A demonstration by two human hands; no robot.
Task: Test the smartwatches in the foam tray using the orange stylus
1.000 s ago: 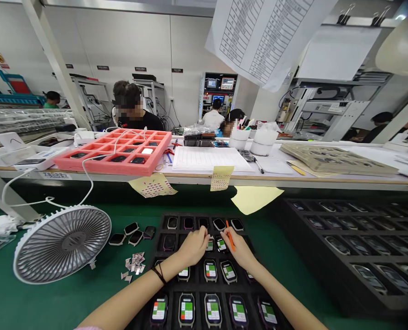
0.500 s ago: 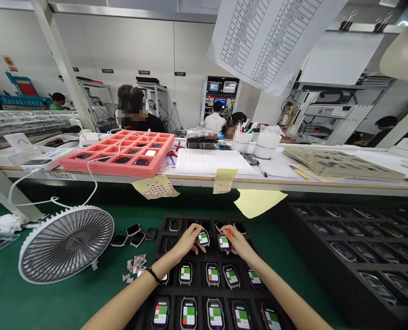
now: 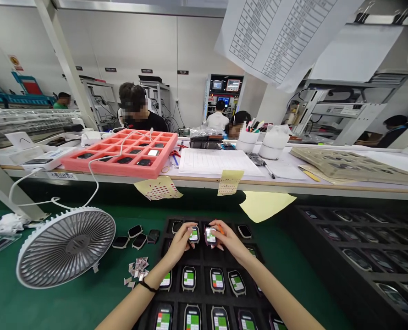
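Black tray (image 3: 203, 276), left grip (image 3: 180, 244) closed on smartwatch (image 3: 194, 234), right grip (image 3: 229, 241) closed on second smartwatch (image 3: 210, 236)

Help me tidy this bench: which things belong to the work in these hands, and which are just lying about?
In use: left hand and right hand on two black smartwatches with green-and-red screens; slim orange stick; black foam tray.
Lying about: round grey plastic fan; loose white paper scraps; pink foam tray on the bench behind.
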